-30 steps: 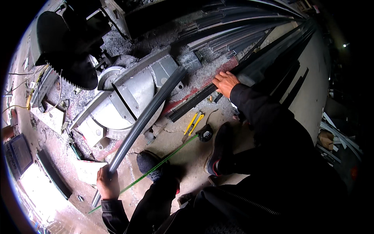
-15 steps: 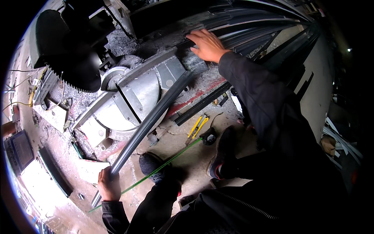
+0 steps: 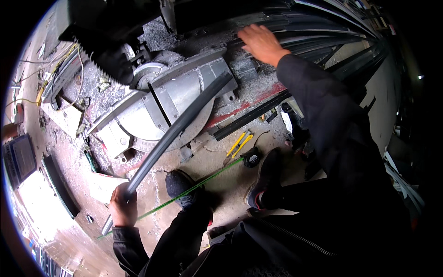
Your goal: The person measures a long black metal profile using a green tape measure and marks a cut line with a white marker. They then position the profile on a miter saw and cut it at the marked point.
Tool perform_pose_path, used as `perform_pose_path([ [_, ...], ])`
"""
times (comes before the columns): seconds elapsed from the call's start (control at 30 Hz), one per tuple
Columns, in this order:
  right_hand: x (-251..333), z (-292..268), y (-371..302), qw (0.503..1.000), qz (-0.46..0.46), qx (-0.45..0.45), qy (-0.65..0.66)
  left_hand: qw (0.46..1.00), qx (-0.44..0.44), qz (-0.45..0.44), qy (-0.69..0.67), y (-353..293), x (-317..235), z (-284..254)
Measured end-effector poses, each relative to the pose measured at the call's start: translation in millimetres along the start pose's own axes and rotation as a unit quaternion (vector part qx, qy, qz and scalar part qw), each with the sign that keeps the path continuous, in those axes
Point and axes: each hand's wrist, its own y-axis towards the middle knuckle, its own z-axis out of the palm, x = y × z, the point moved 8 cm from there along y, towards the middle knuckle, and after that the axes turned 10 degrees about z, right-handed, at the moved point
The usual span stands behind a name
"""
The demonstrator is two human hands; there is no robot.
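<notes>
Head view looks down on my two hands at a miter saw [image 3: 161,99] on a dusty floor [image 3: 221,175]. No bins or boxes show here; the nearest thing to a holder is the saw's round bed, and across it lies a long dark bar [image 3: 184,122], running from the upper right of the bed down to the lower left, past the bed's edge. Grey chips and dust lie over the bed and around it.

My left hand [image 3: 122,207] is low in the picture, fist wrapped round the near end of the bar, fingers curled tight on it, thumb side up. The forearm comes up from the lower edge in a dark sleeve.

My right hand [image 3: 261,42] is stretched far out to the upper right, palm down, fingers spread a little and flat. It is over a stack of dark rails [image 3: 332,37] behind the saw; I cannot tell whether it touches them. It holds nothing that I can see. The arm is nearly straight, the sleeve dark.

On the floor between my shoes [image 3: 263,182] a green tape [image 3: 184,191] is drawn out in a line from its black case [image 3: 251,158]. Just beside the case lie yellow-handled pliers [image 3: 239,144]. A black strip [image 3: 251,115] lies along the red-marked edge right of the saw.

The toothed blade [image 3: 104,55] hangs raised at the upper left, well apart from the bar.
</notes>
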Motion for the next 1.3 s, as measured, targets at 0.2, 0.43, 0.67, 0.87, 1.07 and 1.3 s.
perform_pose_path([
  [0.2, 5, -50, -46, 0.998, -0.027, -0.044, 0.035, 0.998, -0.019, -0.002, -0.053, -4, 6, -6],
  [0.43, 56, -95, -106, 0.992, -0.087, -0.069, 0.053, 0.978, 0.042, -0.052, -0.199, 3, 10, 3],
  [0.67, 110, -110, -126, 0.988, -0.089, -0.054, 0.114, 0.990, 0.085, -0.004, -0.111, 17, 3, 6],
  [0.87, 134, -116, -119, 0.983, -0.106, -0.041, 0.141, 0.990, 0.088, -0.006, -0.107, 23, -1, 3],
  [1.07, 155, -121, -117, 0.981, -0.129, -0.029, 0.140, 0.988, 0.113, -0.002, -0.107, 29, -6, 2],
  [1.3, 175, -123, -112, 0.974, -0.155, -0.035, 0.160, 0.991, 0.093, 0.031, -0.095, 33, -15, -2],
])
